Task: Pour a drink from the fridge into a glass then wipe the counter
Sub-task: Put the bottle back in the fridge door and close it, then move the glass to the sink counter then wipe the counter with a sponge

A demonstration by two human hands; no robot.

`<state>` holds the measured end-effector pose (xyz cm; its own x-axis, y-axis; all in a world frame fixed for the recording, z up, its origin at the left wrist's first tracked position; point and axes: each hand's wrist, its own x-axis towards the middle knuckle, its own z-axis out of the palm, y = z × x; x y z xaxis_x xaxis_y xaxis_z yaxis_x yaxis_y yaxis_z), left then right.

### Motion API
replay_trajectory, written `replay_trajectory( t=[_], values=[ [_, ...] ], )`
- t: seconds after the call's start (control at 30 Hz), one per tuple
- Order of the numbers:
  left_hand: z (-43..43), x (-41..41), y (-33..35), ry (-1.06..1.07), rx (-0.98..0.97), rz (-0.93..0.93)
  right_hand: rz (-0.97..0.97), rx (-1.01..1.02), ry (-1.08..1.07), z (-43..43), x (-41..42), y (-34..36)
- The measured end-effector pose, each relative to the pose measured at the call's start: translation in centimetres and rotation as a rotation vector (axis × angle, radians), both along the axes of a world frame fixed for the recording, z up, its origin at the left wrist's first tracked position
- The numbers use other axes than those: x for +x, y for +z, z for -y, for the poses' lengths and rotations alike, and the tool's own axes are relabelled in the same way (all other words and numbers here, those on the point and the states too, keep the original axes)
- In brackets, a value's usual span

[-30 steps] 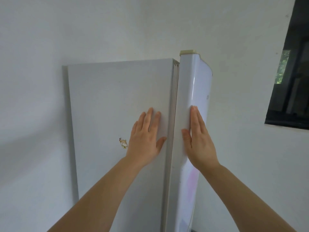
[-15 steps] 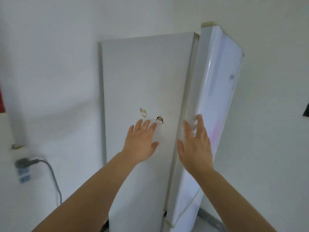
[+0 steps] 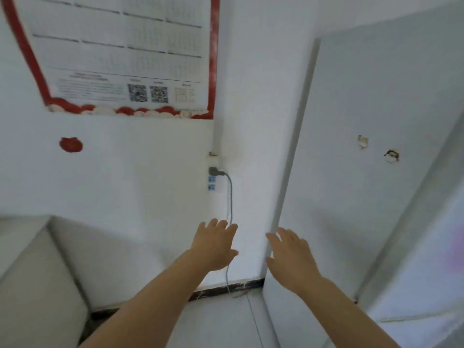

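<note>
Beside fridge (image 3: 364, 197), empty hands (image 3: 216, 244) (spread)

A red-bordered calendar (image 3: 120, 54) with two QR codes hung on the white wall. Below it sat a red sticker (image 3: 71, 144). A grey plug (image 3: 216, 171) sat in a corner socket, its cable (image 3: 230, 199) hanging toward the floor.

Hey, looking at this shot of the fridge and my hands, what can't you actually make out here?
- Fridge inside: head view shows only its side panel; any drink is hidden.
- Fridge door: cut off by the right edge, blurred.
- Calendar text: blurred, too small to read.
- Cable: partly behind the left hand.
- Right hand: touching the fridge or not, unclear.
</note>
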<state>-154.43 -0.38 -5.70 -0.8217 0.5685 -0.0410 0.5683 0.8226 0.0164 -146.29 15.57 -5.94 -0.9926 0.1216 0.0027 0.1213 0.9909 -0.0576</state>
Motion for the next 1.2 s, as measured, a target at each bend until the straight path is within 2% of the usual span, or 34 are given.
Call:
replay_trajectory(
  t=[0.2,0.4,0.7,0.93,1.2],
  values=[
    [12.1,-0.5,-1.2,0.275,-0.055,0.066,0.085,-0.022,0.313,10.4,-5.8,-1.6],
    [23.9,-1.4,-2.0,0.561,-0.020,0.132,0.122,-0.021,0.617,22.2,-11.9,-2.7],
    [39.7,-3.6,-3.6,0.874,0.020,0.173,0.195,-0.024,0.924,40.0,-20.2,-4.5],
    [48.0,-3.9,-5.0,1.060,0.055,0.206,0.254,-0.044,1.108,50.4,-23.7,-5.9],
    [53.6,-3.3,-8.4,1.358,0.083,0.303,0.351,0.070,1.308,59.8,-27.0,-8.3]
  ],
)
